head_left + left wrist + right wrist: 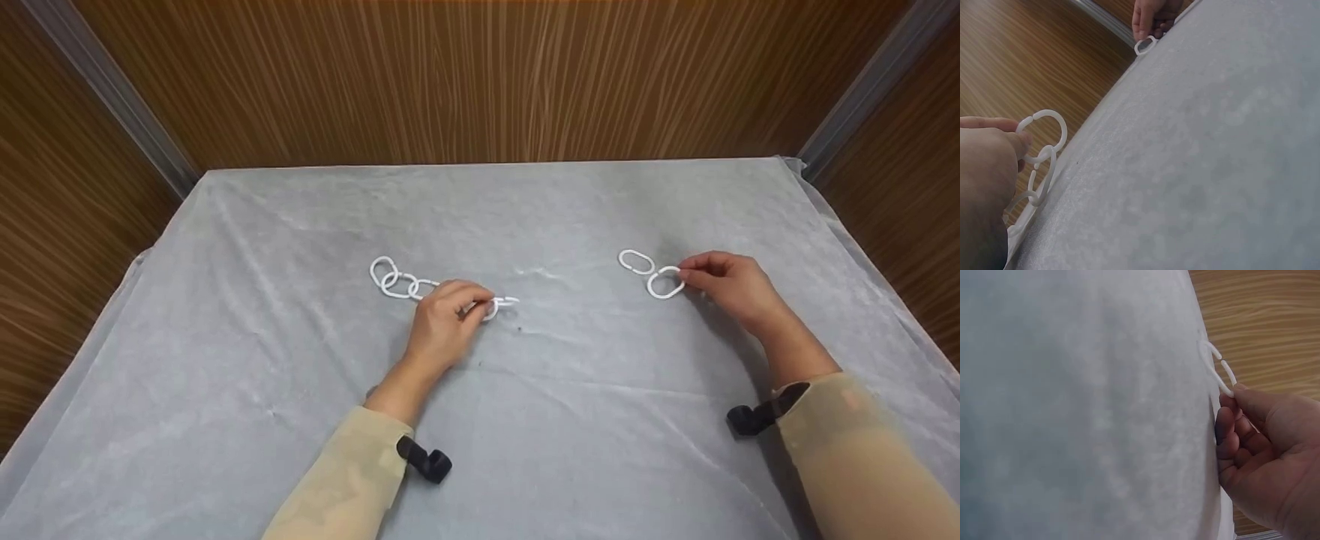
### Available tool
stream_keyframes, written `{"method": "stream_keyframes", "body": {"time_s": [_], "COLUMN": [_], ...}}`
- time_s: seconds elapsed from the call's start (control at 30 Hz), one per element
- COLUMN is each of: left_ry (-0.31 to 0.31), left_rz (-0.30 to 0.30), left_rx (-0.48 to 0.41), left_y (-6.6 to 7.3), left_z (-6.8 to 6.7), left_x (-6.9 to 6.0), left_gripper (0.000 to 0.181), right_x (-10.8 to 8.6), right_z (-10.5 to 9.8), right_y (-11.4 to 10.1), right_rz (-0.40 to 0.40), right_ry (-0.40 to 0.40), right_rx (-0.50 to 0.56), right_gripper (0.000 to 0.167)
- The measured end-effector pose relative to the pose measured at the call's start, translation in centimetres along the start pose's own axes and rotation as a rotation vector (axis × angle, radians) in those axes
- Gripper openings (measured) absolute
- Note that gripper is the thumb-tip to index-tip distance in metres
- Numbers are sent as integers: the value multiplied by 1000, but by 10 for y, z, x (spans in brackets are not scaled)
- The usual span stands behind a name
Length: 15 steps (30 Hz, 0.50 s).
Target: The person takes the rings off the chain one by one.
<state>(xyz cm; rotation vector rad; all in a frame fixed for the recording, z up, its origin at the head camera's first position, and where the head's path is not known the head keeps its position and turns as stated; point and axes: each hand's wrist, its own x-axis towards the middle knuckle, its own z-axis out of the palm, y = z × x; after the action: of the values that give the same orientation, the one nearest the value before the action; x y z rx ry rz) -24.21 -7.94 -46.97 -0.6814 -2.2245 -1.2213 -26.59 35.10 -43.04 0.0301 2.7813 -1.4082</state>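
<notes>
A chain of several white oval plastic links (395, 295) stretches to the left of my left hand (448, 319). That hand pinches the link at its right end between thumb and fingers; in the left wrist view this end link (1063, 128) has a small gap in its loop, and another link hangs through it. Over on the right, my right hand (731, 289) pinches a single white split link (664, 298) by its edge. Its gap shows in the right wrist view, where the link (1217, 376) points away from the thumb. My left hand covers part of the chain.
One more loose white link (630, 251) lies just left of the link in my right hand. A grey cloth (570, 420) with soft wrinkles covers the table. Wood-patterned panels (487, 82) stand behind it and at both sides.
</notes>
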Motion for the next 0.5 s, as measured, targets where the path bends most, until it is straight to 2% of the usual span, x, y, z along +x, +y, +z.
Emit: {"method": "stream_keyframes", "body": {"time_s": [0.5], "left_ry": [4], "left_rz": [6], "left_rx": [-9], "left_y": [-1], "left_z": [1], "left_x": [0], "left_gripper": [5], "right_x": [2], "right_z": [1], "right_y": [4], "right_rz": [9], "right_ry": [9], "right_rx": [-4], "right_gripper": [35]}}
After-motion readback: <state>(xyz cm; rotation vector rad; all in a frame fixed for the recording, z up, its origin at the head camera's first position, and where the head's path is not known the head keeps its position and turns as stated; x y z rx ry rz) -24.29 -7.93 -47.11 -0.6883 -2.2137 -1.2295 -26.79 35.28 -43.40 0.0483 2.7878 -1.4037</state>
